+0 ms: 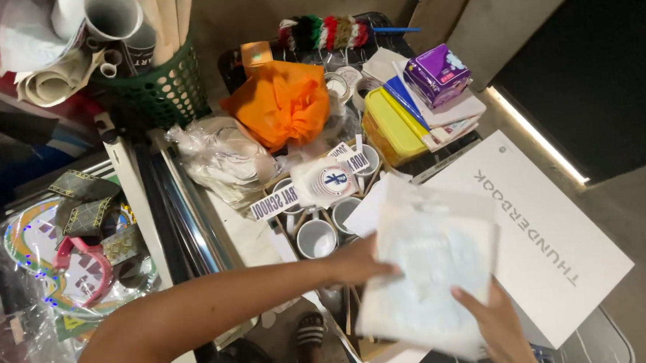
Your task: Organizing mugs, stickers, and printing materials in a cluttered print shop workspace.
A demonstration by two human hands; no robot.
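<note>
Both hands grasp a white plastic-wrapped packet (430,273): the right hand (496,325) at its near edge, the left hand (360,261) at its left side. Under it sits a box of white mugs (317,236), an orange bag (282,100) further behind

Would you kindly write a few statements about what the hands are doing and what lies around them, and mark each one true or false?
1. Both hands grip the white plastic-wrapped packet. True: the left hand holds its left edge, the right hand its lower corner.
2. The orange cloth bag lies in the green basket. False: it sits beside it; the basket holds paper rolls.
3. White mugs stand in a box behind the packet. True.
4. The purple box lies on the floor. False: it rests on stacked papers beside the yellow container.
</note>
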